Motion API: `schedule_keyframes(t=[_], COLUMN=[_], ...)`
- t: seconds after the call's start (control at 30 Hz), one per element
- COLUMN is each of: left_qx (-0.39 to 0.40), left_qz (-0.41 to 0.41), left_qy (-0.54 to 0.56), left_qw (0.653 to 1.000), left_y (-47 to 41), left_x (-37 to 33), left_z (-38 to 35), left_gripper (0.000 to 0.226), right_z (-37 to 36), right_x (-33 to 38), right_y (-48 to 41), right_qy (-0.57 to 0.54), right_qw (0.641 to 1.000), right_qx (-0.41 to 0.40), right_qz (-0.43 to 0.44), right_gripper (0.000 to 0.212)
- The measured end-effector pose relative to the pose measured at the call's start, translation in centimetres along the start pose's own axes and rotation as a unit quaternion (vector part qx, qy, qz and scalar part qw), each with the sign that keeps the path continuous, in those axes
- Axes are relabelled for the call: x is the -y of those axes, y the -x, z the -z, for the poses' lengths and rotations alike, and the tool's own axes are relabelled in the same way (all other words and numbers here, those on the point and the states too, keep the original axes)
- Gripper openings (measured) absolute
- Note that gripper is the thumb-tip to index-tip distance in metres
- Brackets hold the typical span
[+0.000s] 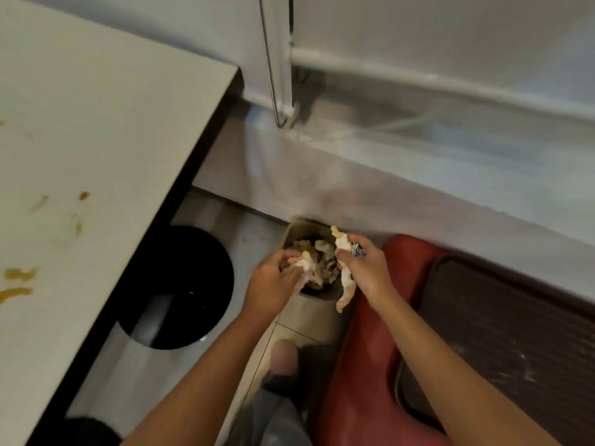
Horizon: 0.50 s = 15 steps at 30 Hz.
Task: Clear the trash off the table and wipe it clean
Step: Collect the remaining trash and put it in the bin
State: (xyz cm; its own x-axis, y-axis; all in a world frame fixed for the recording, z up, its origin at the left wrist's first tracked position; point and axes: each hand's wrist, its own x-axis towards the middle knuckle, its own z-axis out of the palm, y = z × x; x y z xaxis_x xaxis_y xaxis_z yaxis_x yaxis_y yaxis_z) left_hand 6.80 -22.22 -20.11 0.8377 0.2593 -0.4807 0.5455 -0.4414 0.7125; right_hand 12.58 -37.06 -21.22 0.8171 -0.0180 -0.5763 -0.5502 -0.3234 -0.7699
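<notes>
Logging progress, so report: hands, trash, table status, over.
Left hand grips crumpled napkin, right hand grips second soiled napkin, both over trash bin. Brown stains on table not yet wiped. Nothing blocking the bin.

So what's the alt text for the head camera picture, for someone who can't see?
A left hand and a right hand each grip crumpled, stained napkins over a beige bin with trash in it. Left of them, a white table shows brown smears; a red seat is at right.
</notes>
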Motion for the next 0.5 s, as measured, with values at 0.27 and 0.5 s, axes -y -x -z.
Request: schedule_keyframes(t=[0.27, 0.5], left_qx=[0.024, 0.032], left_qz=[0.069, 0.102], left_qy=[-0.004, -0.008], left_qw=[0.997, 0.994], left_y=[-8.3, -12.9], left_x=[6.2, 9.0], left_z=[-5.1, -7.9], left_gripper=[0.029, 0.033], right_z=[-4.0, -4.6], right_x=[-7.3, -11.3], right_y=[-10.6, -14.9], right_qy=[0.031, 0.102], right_qw=[0.998, 0.986], right_qx=[0.027, 0.037], right_qz=[-0.053, -0.13], right_gripper=[0.035, 0.044])
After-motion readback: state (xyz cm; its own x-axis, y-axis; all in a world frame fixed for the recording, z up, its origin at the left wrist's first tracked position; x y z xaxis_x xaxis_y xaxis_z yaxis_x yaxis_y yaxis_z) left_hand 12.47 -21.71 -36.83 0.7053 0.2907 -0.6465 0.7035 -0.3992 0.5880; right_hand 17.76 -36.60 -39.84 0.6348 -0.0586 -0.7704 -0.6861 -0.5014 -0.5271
